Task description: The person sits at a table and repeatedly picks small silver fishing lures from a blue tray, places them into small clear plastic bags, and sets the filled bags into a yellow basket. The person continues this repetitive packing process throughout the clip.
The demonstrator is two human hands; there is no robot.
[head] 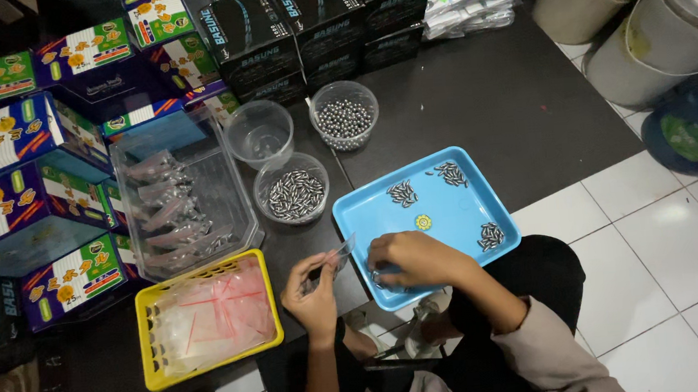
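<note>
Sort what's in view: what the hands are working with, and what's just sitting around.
In use:
left hand pinching a small clear bag
right hand on pellets in the blue tray

Sitting around:
pellet cup
ball cup
empty cup
yellow basket
clear bin
boxes

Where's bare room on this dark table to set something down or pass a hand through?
The widest free patch of the dark table lies right of the cup of steel balls, between the black boxes and the blue tray. The left is crowded: clear bin, yellow basket, colourful cartons. Inside the tray, its centre is mostly bare.
</note>
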